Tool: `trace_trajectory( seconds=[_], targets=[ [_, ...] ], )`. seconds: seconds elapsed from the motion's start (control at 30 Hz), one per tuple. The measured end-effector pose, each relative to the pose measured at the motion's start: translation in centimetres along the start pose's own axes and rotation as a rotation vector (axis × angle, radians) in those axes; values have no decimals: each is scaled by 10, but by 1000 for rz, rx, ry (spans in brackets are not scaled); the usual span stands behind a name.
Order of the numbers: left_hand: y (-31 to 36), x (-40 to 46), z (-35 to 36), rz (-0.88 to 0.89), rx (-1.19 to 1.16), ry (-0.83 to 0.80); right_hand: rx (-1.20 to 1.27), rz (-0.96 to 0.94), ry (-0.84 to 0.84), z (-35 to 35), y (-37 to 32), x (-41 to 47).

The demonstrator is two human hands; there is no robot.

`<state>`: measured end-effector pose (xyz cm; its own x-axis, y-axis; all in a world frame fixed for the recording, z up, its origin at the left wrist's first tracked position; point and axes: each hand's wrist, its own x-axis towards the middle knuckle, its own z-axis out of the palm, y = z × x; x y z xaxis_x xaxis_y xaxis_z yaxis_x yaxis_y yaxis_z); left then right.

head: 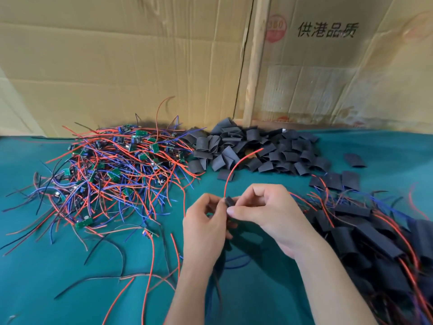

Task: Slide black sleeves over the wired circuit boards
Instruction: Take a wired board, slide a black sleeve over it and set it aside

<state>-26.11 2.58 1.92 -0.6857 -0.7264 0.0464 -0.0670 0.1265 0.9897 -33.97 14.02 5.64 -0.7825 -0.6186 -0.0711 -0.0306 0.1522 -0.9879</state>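
My left hand (206, 221) and my right hand (264, 212) meet at the centre above the green table. Between their fingertips sits a black sleeve (228, 201), pinched from both sides. A red wire (234, 167) rises from the sleeve and curves up to the right; the circuit board itself is hidden by my fingers. More wires hang below my hands. A tangled heap of green circuit boards with red, blue and black wires (112, 170) lies to the left. A pile of loose black sleeves (253, 148) lies behind my hands.
A heap of sleeved boards with wires (370, 240) fills the right side. Cardboard sheets (140, 62) stand as a wall behind the green table cloth (70, 289). Stray sleeves (355, 160) lie at the right rear.
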Motion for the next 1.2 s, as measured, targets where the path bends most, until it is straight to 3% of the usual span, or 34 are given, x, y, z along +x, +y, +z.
trace_trajectory(
  seconds=[0.07,0.17,0.3,0.4,0.93,1.2],
  targets=[
    [0,0,1,13,5,-5,-43,-18,39,-5,-3,0],
    [-2,0,4,6,-35,-19,16,-85,235,-19,-12,0],
    [-5,1,6,19,-27,-35,356,-177,492,-49,-23,-2],
    [-6,1,7,37,-11,-42,539,-215,582,-61,-28,-4],
    [-6,-1,10,105,33,-74,684,-24,390,-16,-14,8],
    [-2,-4,9,136,-11,-188,320,63,331,1,-1,11]
  ],
)
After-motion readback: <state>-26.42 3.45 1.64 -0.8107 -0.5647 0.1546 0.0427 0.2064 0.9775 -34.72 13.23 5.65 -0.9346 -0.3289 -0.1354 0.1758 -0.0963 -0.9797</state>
